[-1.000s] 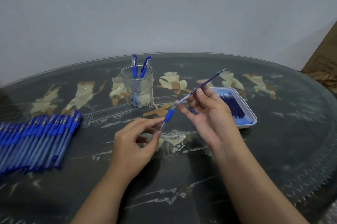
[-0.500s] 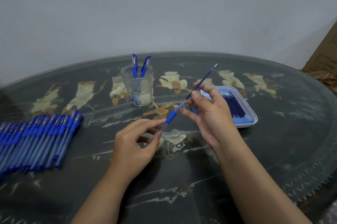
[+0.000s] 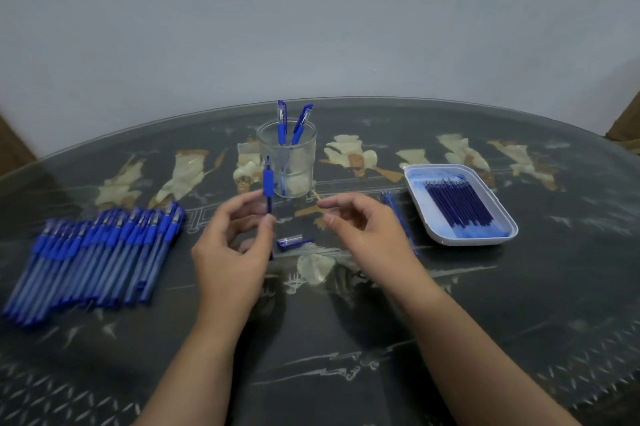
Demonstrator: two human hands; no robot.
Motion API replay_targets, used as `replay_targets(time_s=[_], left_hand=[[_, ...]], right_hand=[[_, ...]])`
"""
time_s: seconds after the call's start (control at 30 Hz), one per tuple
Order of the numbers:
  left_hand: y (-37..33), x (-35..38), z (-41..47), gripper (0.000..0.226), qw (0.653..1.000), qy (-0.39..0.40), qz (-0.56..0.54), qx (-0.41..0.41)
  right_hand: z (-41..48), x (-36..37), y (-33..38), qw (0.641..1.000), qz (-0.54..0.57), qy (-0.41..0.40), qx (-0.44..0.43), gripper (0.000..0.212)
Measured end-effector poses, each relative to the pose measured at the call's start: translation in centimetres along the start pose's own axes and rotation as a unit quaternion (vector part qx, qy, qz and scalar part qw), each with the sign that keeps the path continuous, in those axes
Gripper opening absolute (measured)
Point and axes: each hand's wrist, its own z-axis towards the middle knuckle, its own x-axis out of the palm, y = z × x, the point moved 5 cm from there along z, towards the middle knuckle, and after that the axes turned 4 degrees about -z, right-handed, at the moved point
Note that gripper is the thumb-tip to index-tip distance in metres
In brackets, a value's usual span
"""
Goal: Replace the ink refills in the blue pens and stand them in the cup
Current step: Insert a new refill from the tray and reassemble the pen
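- Here, the left hand [image 3: 232, 252] pinches a pen [image 3: 267, 183] between thumb and fingers [image 3: 242, 205]. It holds the pen nearly upright, with the blue grip standing above the fingertips and overlapping the cup's left edge in the view.
- The right hand [image 3: 367, 235] hovers at three o'clock of the left. Its fingers [image 3: 332, 205] are loosely curled with a narrow gap between thumb and forefinger, and they grip nothing.
- Between the two hands a pen cap [image 3: 292, 241] lies flat on the counter [image 3: 346, 339], near the pen's lower end.
- At one o'clock of the right hand a thin blue stick [image 3: 393, 207] lies on the counter, partly hidden by that hand. I cannot tell whether it is a refill or a barrel.
- The clear cup [image 3: 294, 179] stands at twelve o'clock of the hands, with two pens [image 3: 282, 120] in it, caps up and leaning slightly.
- A white tray [image 3: 419, 203] sits at two o'clock of the right hand, holding dark blue refills [image 3: 457, 203] side by side.
- A row of pens [image 3: 93, 259] lies at nine o'clock of the left hand, well apart from it.
- A plain wall [image 3: 311, 27] rises behind the counter.
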Motion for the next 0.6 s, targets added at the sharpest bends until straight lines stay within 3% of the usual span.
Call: replay_targets(time_s=[0.1, 0.2, 0.33, 0.5, 0.6], left_hand=[[1.1, -1.9, 0.9, 0.037, 0.998, -0.062, 0.018, -0.023], [2.2, -3.3, 1.4, 0.033, 0.992, -0.109, 0.046, -0.046], [2.7, -3.6, 1.5, 0.033, 0.989, -0.118, 0.078, -0.052], [3.1, -3.6, 1.6, 0.036, 0.989, -0.104, 0.099, -0.042], [3.4, -3.5, 1.6, 0.040, 0.990, -0.096, 0.098, -0.035]], right_hand=[[0.1, 1.9, -0.5, 0.990, -0.132, 0.015, -0.048, 0.018], [0.3, 4.2, -0.9, 0.956, -0.271, 0.017, -0.106, 0.018], [0.9, 6.5, -0.4, 0.920, -0.369, 0.015, -0.131, 0.028], [1.4, 8.0, 0.0, 0.903, -0.402, 0.029, -0.150, 0.018], [1.8, 7.8, 0.6, 0.933, -0.322, -0.010, -0.162, 0.008]])
